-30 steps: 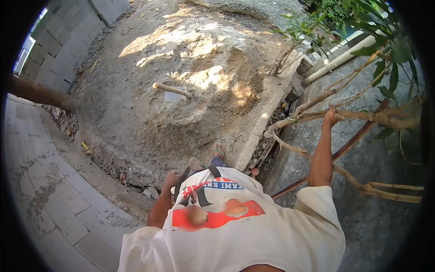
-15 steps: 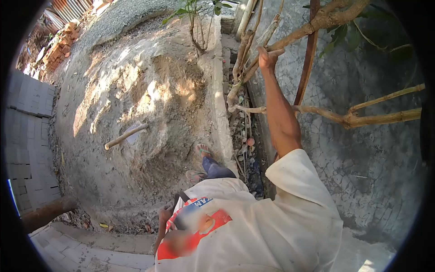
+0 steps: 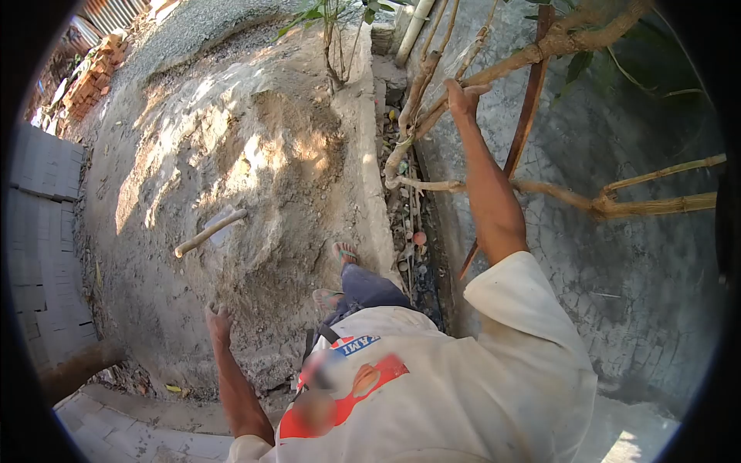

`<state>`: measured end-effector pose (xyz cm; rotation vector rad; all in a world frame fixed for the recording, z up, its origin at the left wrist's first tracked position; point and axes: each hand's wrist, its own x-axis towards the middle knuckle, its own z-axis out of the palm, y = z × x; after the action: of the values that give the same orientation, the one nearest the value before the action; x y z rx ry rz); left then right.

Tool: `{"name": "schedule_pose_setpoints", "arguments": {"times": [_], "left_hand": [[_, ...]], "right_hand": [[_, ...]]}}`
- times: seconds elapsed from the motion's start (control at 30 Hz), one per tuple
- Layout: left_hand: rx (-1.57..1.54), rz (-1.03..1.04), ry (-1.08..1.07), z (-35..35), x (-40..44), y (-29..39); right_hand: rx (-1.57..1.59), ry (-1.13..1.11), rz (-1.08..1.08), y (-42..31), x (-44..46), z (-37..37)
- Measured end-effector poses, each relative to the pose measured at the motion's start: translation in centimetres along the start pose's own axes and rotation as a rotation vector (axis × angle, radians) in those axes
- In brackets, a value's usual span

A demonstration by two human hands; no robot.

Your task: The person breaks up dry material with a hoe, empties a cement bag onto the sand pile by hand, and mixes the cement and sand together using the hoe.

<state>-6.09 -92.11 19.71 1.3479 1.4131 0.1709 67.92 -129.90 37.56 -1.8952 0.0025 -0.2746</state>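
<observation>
My right hand (image 3: 465, 100) is closed around a thick, bare tree branch (image 3: 513, 65) at the upper right, with the arm stretched out. Out over the soil at the lower left is my left hand (image 3: 219, 320); its fingers look slightly apart and nothing shows in them. Beyond that hand, apart from it, a short wooden handle (image 3: 210, 233) lies over a pale flat piece (image 3: 228, 227) on the dirt mound (image 3: 270, 154). What that piece is, I cannot tell. My sandalled feet (image 3: 346, 252) stand on the soil by a concrete edge.
A low concrete curb (image 3: 374, 177) borders a debris-filled gutter (image 3: 409, 239). Further branches (image 3: 656, 204) cross the cracked grey surface at right. Grey blocks (image 3: 46, 224) are stacked at left, bricks (image 3: 93, 81) at the far left. A leafy plant (image 3: 332, 46) grows near the curb.
My left hand has swung out from beside my body to over the soil. My right hand still grips the branch, while the view has shifted slightly.
</observation>
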Motion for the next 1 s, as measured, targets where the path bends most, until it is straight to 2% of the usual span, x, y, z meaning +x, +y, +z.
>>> {"name": "schedule_pose_setpoints", "arguments": {"times": [0.03,0.07,0.1,0.2,0.23,0.3,0.33,0.37,0.4,0.43,0.5,0.57,0.63,0.67,0.7,0.73,0.77,0.8,0.87,0.9,0.93,0.97,1.0], "left_hand": [[0.008,0.018,-0.014,0.2,0.0,1.8],[0.059,-0.002,-0.095,0.3,-0.3,3.4],[0.119,-0.019,-0.178,0.4,-0.2,4.4],[0.271,-0.017,-0.258,2.6,0.1,3.4],[0.320,-0.005,-0.305,3.4,0.5,2.3],[0.293,-0.124,-0.466,5.2,0.9,0.8],[0.430,-0.162,-0.479,6.8,-0.1,1.8],[0.400,-0.238,-0.612,7.6,1.2,1.2],[0.523,-0.170,-0.738,8.9,1.9,2.2],[0.646,-0.104,-0.867,10.4,2.5,3.1],[0.749,-0.085,-0.846,13.9,3.7,5.8],[0.820,0.029,-0.776,17.7,5.0,7.7],[0.817,0.165,-0.745,21.3,6.9,10.2],[0.804,0.193,-0.742,23.2,6.9,11.9],[0.763,0.259,-0.786,24.9,6.1,14.1],[0.756,0.268,-0.846,26.5,7.4,14.7],[0.792,0.357,-0.874,27.9,7.3,15.9],[0.788,0.362,-0.898,29.2,7.5,16.8],[0.804,0.364,-0.943,30.8,7.1,18.0],[0.815,0.398,-0.964,31.4,6.7,18.5],[0.824,0.430,-0.983,31.8,6.5,18.7],[0.837,0.426,-0.999,32.0,6.5,18.5],[0.876,0.429,-1.017,31.9,6.8,18.0]], "right_hand": [[0.004,0.024,0.000,2.1,1.6,0.8],[0.079,-0.065,-0.042,5.8,3.8,2.1],[0.155,-0.146,-0.084,4.5,3.2,1.9],[0.099,-0.106,-0.014,-0.9,-0.8,-0.1],[0.111,-0.101,-0.035,-0.2,-0.4,0.0],[0.382,-0.018,-0.079,0.6,-0.4,1.2],[0.495,0.009,-0.107,1.3,-0.1,1.9],[0.451,0.048,-0.154,2.4,0.3,2.7],[0.405,0.089,-0.200,2.4,0.3,3.0],[0.215,0.155,-0.222,2.8,-0.4,2.9],[-0.191,0.283,-0.201,-0.4,-4.7,1.1],[-0.180,0.310,-0.361,-1.2,-10.1,-1.0],[-0.252,0.070,-0.441,2.4,-15.6,-1.6],[-0.193,-0.266,-0.286,4.3,-19.0,-3.2],[-0.162,-0.644,-0.054,7.8,-21.6,-4.4],[-0.257,-0.950,0.229,11.6,-24.3,-5.6],[-0.375,-1.013,0.278,17.8,-28.4,-6.3],[-0.665,-1.140,0.505,19.1,-31.3,-8.9],[-0.607,-0.720,0.657,26.1,-41.3,-14.7],[-0.678,-0.527,0.768,27.2,-45.2,-17.6],[-0.613,-0.410,1.037,28.8,-48.7,-20.3],[-0.629,-0.206,0.973,29.6,-53.1,-22.8],[-0.607,-0.198,1.147,29.1,-55.7,-25.2]]}}
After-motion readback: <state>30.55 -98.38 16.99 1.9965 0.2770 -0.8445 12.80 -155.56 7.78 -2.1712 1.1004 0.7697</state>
